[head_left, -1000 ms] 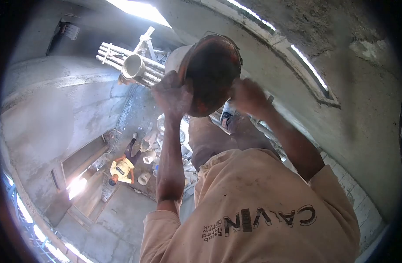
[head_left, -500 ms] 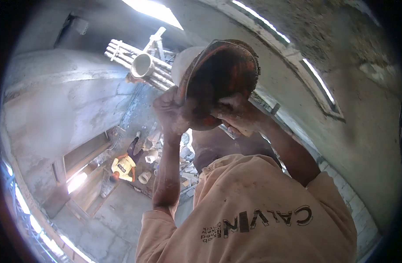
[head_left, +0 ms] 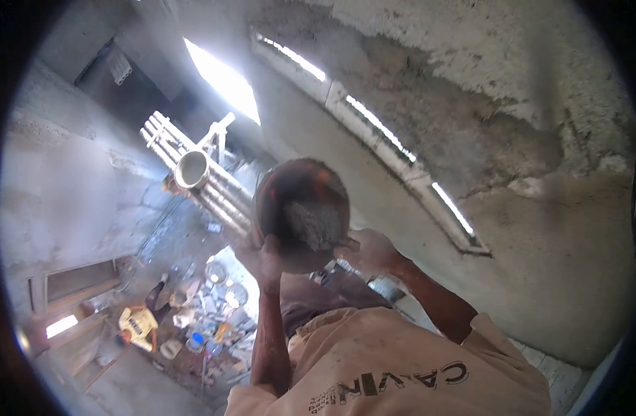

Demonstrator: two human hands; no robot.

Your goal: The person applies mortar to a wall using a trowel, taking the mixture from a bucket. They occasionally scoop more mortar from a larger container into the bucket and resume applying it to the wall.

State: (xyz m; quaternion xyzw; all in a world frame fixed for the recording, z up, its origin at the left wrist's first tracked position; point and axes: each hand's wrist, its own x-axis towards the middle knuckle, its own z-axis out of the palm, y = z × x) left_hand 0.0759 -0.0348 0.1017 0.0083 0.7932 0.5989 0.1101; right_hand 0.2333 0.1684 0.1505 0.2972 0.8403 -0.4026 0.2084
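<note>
A dark round bowl-like pan (head_left: 273,201) with reddish patches inside is held up in front of my body, its mouth turned toward me. Grey, crumbly material (head_left: 316,225) lies in it. My left hand (head_left: 266,256) grips the lower left rim. On the lower right side, my right hand (head_left: 366,253) has its fingers closed at the edge, partly blurred. Beyond the pan, to the left, a pale bucket (head_left: 192,170) rests on a platform of poles (head_left: 224,197).
Far below at the left is a person in a yellow shirt (head_left: 139,326), near rubble and a blue container (head_left: 196,340). A rough plastered wall (head_left: 429,215) with narrow bright openings rises on the right. A bright opening (head_left: 224,80) is at upper left.
The pan has moved down and left in view, and grey material now shows inside it. Both hands moved down with it. The view has shifted, showing more upper wall and more floor rubble.
</note>
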